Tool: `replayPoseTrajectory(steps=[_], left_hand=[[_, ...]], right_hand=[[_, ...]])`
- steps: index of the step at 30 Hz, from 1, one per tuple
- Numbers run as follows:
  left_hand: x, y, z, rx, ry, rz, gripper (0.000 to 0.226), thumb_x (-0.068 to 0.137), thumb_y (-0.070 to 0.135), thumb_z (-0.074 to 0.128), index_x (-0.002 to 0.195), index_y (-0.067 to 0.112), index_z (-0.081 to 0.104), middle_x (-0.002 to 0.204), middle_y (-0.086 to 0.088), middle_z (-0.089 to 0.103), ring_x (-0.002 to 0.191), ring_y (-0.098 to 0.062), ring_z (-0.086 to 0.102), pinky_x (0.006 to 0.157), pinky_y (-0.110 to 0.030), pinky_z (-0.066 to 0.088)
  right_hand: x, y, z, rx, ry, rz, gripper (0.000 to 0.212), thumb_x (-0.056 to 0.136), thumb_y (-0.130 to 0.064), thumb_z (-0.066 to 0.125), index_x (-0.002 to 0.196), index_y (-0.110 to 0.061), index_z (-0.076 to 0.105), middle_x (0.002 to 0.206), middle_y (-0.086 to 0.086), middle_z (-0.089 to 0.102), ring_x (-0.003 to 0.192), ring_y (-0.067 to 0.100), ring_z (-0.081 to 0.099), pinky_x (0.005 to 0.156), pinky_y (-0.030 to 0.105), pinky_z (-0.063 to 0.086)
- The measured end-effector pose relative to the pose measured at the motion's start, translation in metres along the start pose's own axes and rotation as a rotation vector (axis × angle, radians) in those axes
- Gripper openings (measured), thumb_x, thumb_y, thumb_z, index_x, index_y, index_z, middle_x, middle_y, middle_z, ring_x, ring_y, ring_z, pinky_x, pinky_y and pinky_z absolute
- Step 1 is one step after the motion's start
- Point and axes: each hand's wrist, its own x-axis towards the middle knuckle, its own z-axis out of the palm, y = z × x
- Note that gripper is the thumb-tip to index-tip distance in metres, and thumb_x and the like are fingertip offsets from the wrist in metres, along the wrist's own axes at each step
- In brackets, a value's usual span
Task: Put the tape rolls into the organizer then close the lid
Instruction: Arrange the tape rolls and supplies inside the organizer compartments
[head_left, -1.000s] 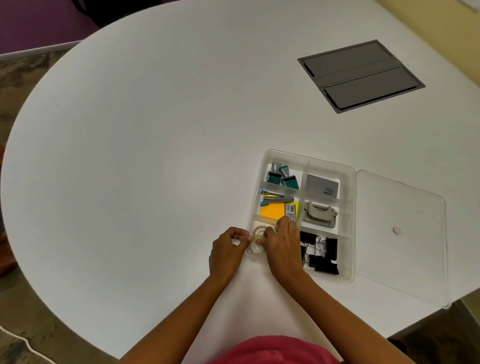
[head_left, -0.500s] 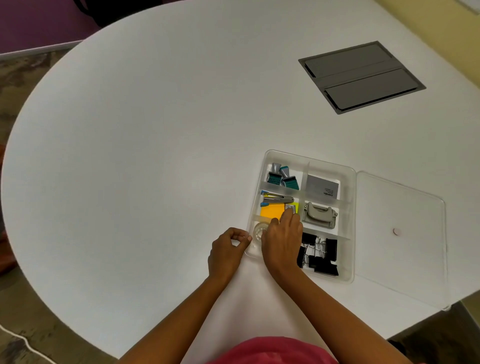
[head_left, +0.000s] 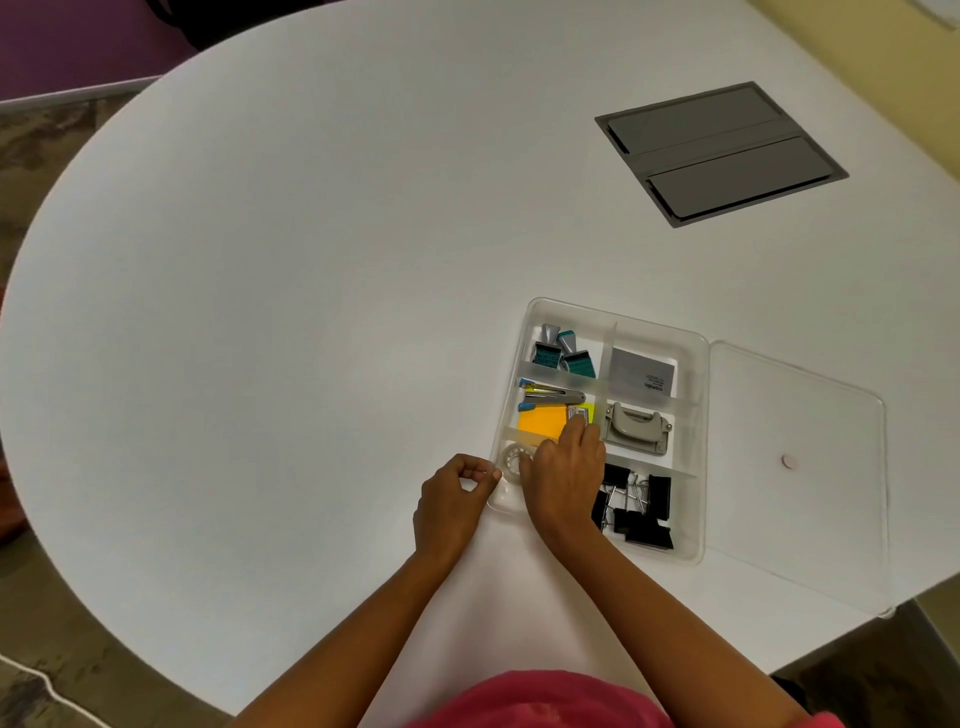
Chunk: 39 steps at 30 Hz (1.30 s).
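A clear plastic organizer (head_left: 701, 457) with several compartments lies on the white table, near its front edge. Its clear lid (head_left: 810, 415) is open and lies flat to the right. A clear tape roll (head_left: 513, 459) sits in the near-left compartment, partly hidden. My right hand (head_left: 566, 478) is palm down over that compartment, with the thumb against the roll and the fingertips reaching the divider by the orange sticky notes (head_left: 540, 421). What lies under the palm is hidden. My left hand (head_left: 454, 501) pinches the organizer's near-left wall.
Other compartments hold black binder clips (head_left: 636, 506), a grey hole punch (head_left: 636, 427), a stapler (head_left: 550, 397), a grey card box (head_left: 641, 375) and teal clips (head_left: 563, 353). A dark grey cable hatch (head_left: 719, 150) is set into the table at the far right. The table edge runs close on the right.
My right hand has slid forward and down over the near-left compartment, lowering the tape roll into it. My left hand has stayed at the organizer's wall.
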Motion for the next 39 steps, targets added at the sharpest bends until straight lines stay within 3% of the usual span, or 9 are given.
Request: replayPoseTrajectory(steps=[3, 7, 10, 13, 18, 22, 27, 33, 39], left_hand=[[0.000, 0.001, 0.000, -0.001, 0.001, 0.003, 0.012, 0.082, 0.046, 0.064, 0.075, 0.042, 0.054, 0.080, 0.023, 0.058, 0.082, -0.006, 0.057, 0.078, -0.030, 0.049], [-0.002, 0.001, -0.001, -0.015, 0.002, 0.014, 0.013, 0.082, 0.046, 0.064, 0.074, 0.044, 0.054, 0.078, 0.025, 0.058, 0.078, -0.004, 0.058, 0.074, -0.028, 0.049], [-0.002, 0.001, -0.001, -0.016, 0.004, 0.018, 0.013, 0.082, 0.047, 0.064, 0.074, 0.044, 0.054, 0.078, 0.024, 0.059, 0.079, -0.004, 0.058, 0.074, -0.030, 0.050], [-0.001, 0.001, -0.001, -0.011, -0.002, 0.021, 0.012, 0.082, 0.045, 0.064, 0.076, 0.043, 0.054, 0.079, 0.024, 0.058, 0.082, -0.007, 0.059, 0.078, -0.033, 0.052], [-0.002, 0.001, -0.002, -0.004, -0.009, 0.021, 0.009, 0.083, 0.046, 0.063, 0.081, 0.041, 0.056, 0.082, 0.022, 0.059, 0.083, -0.016, 0.065, 0.078, -0.035, 0.053], [-0.004, 0.003, -0.002, 0.000, -0.005, 0.017, 0.012, 0.083, 0.047, 0.063, 0.075, 0.043, 0.055, 0.080, 0.024, 0.058, 0.083, -0.016, 0.065, 0.078, -0.035, 0.053], [-0.004, 0.003, -0.003, -0.001, -0.007, 0.016, 0.011, 0.083, 0.047, 0.063, 0.077, 0.042, 0.055, 0.082, 0.021, 0.060, 0.083, -0.016, 0.065, 0.079, -0.038, 0.054], [-0.004, 0.003, -0.004, 0.007, -0.008, 0.029, 0.012, 0.082, 0.048, 0.062, 0.075, 0.044, 0.054, 0.081, 0.022, 0.061, 0.080, -0.014, 0.065, 0.074, -0.033, 0.051], [-0.004, 0.003, -0.003, 0.010, 0.003, 0.027, 0.014, 0.083, 0.047, 0.062, 0.073, 0.044, 0.053, 0.079, 0.023, 0.059, 0.079, -0.011, 0.062, 0.075, -0.032, 0.051]], right_hand=[[-0.002, 0.007, -0.001, 0.058, 0.043, -0.044, 0.025, 0.069, -0.024, 0.081, 0.072, -0.001, 0.071, 0.101, 0.024, 0.065, 0.088, 0.038, 0.060, 0.072, 0.039, 0.051], [-0.010, 0.022, -0.002, 0.114, 0.184, -0.121, 0.019, 0.068, -0.002, 0.079, 0.083, -0.002, 0.067, 0.084, 0.021, 0.063, 0.075, 0.034, 0.059, 0.059, 0.039, 0.050], [-0.021, 0.037, 0.001, 0.109, 0.199, -0.121, 0.019, 0.069, 0.004, 0.075, 0.085, 0.000, 0.066, 0.086, 0.022, 0.061, 0.077, 0.035, 0.057, 0.059, 0.039, 0.049], [-0.030, 0.047, 0.004, 0.069, 0.153, -0.098, 0.014, 0.069, -0.005, 0.078, 0.078, 0.001, 0.069, 0.085, 0.021, 0.061, 0.076, 0.036, 0.056, 0.059, 0.038, 0.047], [-0.027, 0.044, 0.004, 0.013, 0.016, -0.045, 0.044, 0.066, -0.039, 0.083, 0.090, -0.005, 0.071, 0.103, 0.019, 0.058, 0.095, 0.035, 0.051, 0.077, 0.041, 0.048], [-0.016, 0.036, 0.004, -0.009, -0.003, -0.024, 0.033, 0.072, -0.022, 0.081, 0.098, -0.007, 0.067, 0.119, 0.019, 0.054, 0.104, 0.033, 0.049, 0.083, 0.038, 0.045], [-0.010, 0.037, 0.006, -0.015, -0.004, -0.035, 0.015, 0.065, -0.002, 0.081, 0.074, 0.002, 0.070, 0.110, 0.023, 0.061, 0.096, 0.039, 0.055, 0.074, 0.043, 0.049], [-0.010, 0.041, 0.008, 0.002, -0.002, -0.039, 0.020, 0.059, -0.008, 0.085, 0.070, 0.001, 0.070, 0.107, 0.024, 0.061, 0.094, 0.039, 0.055, 0.073, 0.043, 0.049], [-0.012, 0.041, -0.001, 0.032, 0.072, -0.130, 0.043, 0.056, -0.030, 0.090, 0.086, -0.007, 0.069, 0.098, 0.020, 0.061, 0.088, 0.034, 0.056, 0.070, 0.040, 0.051]])
